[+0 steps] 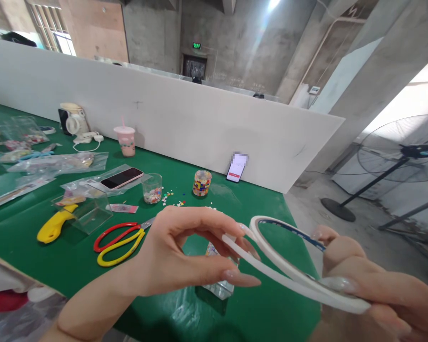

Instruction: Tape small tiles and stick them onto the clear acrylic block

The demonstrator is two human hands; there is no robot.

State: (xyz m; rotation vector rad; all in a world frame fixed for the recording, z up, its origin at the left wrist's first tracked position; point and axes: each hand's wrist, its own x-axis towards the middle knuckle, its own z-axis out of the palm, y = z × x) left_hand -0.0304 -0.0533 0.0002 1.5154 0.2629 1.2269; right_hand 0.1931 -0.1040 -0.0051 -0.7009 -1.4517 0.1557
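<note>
A thin roll of white tape with a blue-printed inner core is tilted in the air over the table. Its near side is gripped by my right hand, thumb on the rim and fingers curled round it. A loose white strip of the tape runs from the roll toward my left hand. The strip's end lies at my left index and middle fingertips, while the left thumb is held apart below. Beneath my left hand, partly hidden, is a clear container with some colourful bits visible.
Red-and-yellow-handled scissors, a yellow-handled tool and a clear box lie left. Behind are a cup of beads, a mosaic-covered jar, phones and a pink tumbler. A white partition borders the green table.
</note>
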